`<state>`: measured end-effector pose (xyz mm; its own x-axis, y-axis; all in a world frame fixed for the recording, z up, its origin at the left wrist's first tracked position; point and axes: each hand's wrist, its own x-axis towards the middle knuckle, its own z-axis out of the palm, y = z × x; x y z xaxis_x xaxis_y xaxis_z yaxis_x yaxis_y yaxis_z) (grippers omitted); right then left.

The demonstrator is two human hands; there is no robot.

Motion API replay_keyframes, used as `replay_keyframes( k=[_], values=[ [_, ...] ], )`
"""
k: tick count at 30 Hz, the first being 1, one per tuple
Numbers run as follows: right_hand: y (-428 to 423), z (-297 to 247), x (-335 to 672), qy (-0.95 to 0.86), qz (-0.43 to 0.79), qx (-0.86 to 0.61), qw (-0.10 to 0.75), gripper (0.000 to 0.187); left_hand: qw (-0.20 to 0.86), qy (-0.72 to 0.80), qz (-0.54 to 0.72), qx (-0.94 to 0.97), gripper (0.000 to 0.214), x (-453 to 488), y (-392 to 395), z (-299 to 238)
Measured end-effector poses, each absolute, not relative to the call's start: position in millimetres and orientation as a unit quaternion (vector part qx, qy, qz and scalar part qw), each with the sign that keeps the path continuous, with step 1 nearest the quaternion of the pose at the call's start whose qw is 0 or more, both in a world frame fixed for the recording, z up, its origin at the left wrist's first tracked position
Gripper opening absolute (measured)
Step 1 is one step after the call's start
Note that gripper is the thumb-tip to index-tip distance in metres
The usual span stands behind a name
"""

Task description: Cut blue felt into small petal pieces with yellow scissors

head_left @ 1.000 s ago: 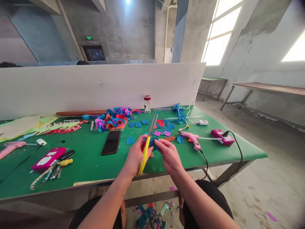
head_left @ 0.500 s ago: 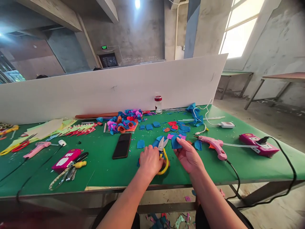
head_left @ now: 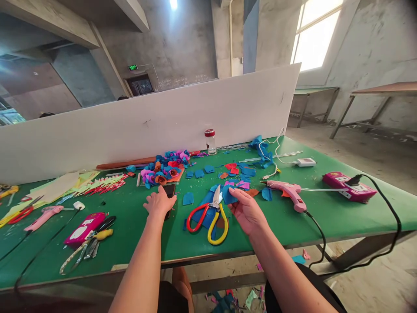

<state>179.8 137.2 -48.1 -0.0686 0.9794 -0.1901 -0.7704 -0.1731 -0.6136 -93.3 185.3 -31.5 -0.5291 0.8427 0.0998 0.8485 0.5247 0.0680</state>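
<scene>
My left hand (head_left: 159, 202) is over the dark phone (head_left: 170, 191), its fingers spread and partly covering it; whether it touches the phone I cannot tell. Between thumb and fingers, my right hand (head_left: 246, 211) pinches a piece of blue paper (head_left: 229, 194). The scissors (head_left: 213, 216), with one red and one yellow handle, lie with parted blades on blue paper between my hands. Beyond the phone sits a cluster of blue, purple and orange paper flowers (head_left: 166, 168). Loose blue squares (head_left: 188, 199) are scattered on the green table (head_left: 130, 234).
To the right lie a pink glue gun (head_left: 288, 191) with its cord and a magenta box (head_left: 348, 187) with a plug. At the back stand a red-lidded jar (head_left: 210, 142) and a white board (head_left: 195, 113). Another magenta box (head_left: 85, 229) and keys (head_left: 89, 248) are on the left.
My left hand has let go of the scissors and moved left to the phone. The scissors now lie on the table. My right hand keeps the blue paper; the view has shifted slightly.
</scene>
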Motion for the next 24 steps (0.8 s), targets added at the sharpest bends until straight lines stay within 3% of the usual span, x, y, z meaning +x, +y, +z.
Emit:
replay_keyframes(
  k=[14,20,24],
  values=[
    [135,-50,182,-0.195,0.701,-0.292,0.621,0.031,0.056,-0.869,-0.057,-0.488,0.063,-89,191,-30],
    [135,-52,185,-0.195,0.703,-0.291,0.619,0.028,0.114,-0.840,-0.091,-0.523,0.083,-73,172,-19],
    [136,-53,187,-0.183,0.710,-0.280,0.619,0.026,0.164,-0.696,-0.209,-0.667,0.059,-34,135,-27]
  ],
)
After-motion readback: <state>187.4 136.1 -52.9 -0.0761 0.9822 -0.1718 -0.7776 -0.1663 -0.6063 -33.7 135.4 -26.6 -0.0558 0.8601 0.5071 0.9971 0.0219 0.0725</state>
